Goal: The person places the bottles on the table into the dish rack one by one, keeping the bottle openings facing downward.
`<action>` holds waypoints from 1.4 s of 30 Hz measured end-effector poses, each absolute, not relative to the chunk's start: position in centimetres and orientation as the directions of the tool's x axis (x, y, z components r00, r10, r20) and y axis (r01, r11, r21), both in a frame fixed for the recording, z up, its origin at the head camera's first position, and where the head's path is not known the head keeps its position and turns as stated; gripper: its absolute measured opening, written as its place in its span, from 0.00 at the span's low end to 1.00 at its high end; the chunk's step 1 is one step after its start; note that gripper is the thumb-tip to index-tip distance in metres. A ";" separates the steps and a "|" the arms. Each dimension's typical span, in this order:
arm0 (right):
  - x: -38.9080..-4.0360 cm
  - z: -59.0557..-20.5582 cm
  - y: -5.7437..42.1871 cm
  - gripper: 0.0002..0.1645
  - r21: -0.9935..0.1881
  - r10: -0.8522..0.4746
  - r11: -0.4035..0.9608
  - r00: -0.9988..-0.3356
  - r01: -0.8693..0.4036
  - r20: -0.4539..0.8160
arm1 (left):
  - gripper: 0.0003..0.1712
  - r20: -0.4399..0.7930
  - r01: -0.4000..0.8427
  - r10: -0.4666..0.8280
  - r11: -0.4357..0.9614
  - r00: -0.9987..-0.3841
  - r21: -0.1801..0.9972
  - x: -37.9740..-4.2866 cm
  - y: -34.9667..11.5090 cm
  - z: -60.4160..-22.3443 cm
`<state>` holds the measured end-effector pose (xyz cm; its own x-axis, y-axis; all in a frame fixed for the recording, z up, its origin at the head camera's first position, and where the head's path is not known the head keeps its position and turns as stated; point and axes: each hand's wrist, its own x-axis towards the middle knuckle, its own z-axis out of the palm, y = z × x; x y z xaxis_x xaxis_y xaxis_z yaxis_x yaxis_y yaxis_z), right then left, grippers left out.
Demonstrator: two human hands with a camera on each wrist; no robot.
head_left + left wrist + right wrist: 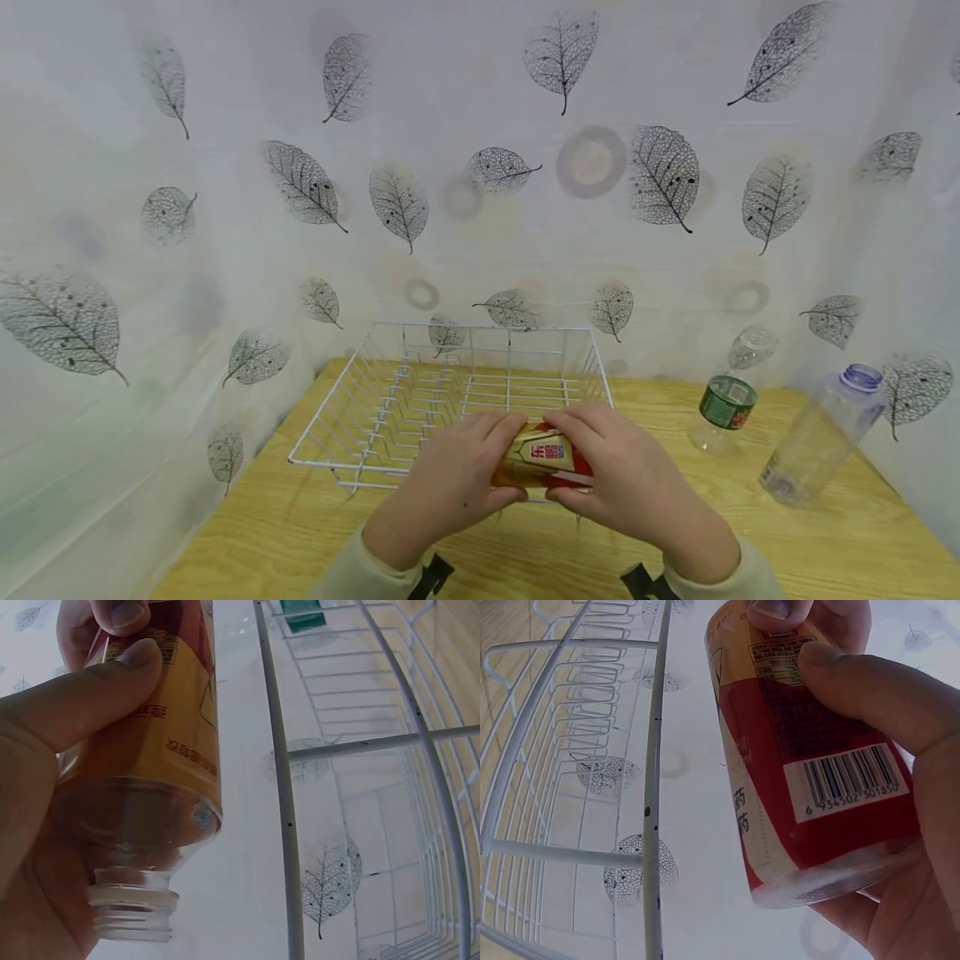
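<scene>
Both of my hands grip one plastic bottle [546,454] with a gold and red label, lying sideways at the front of a white wire dish rack [480,327]. My left hand [450,471] wraps the neck half. In the left wrist view the bottle [176,720] shows a bare threaded mouth [133,911] without a cap. Around the base half curls my right hand [630,475]. A barcode [847,780] and the clear base show beside that palm in the right wrist view. The two thumbs press the near side, close together at the middle.
Right of the rack stands a clear bottle with a green label [727,404]. Farther right is a capless clear bottle with a purple rim [817,442]. The wooden table [285,517] meets a leaf-printed curtain [465,75] at the back and sides.
</scene>
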<state>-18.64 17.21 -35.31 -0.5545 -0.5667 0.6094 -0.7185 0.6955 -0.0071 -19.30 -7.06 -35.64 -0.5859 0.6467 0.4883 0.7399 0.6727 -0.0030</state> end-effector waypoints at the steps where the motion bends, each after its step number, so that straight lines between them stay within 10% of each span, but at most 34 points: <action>1: -18.6 -35.3 17.2 0.52 -0.007 -0.565 0.697 -0.556 -0.717 0.609 | 0.47 0.491 0.742 0.646 0.671 -0.585 0.001 -19.3 -7.1 -35.6; 33: -18.7 -34.2 19.6 0.62 -0.511 -0.384 0.490 -0.701 -0.706 0.601 | 0.43 0.471 0.698 0.516 0.536 -0.716 0.474 -20.5 -7.8 -35.8; 42: -18.9 -34.5 19.6 0.57 -0.724 -0.372 0.159 -0.720 -0.671 0.586 | 0.41 0.330 0.489 0.428 0.342 -0.841 0.802 -20.3 -7.4 -35.9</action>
<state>-18.91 19.61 -34.48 -0.7202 -0.3722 0.5855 -0.6711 0.1594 -0.7241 -20.29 -7.36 -35.93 -0.8412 0.4281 0.3303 0.4892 0.3421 0.8023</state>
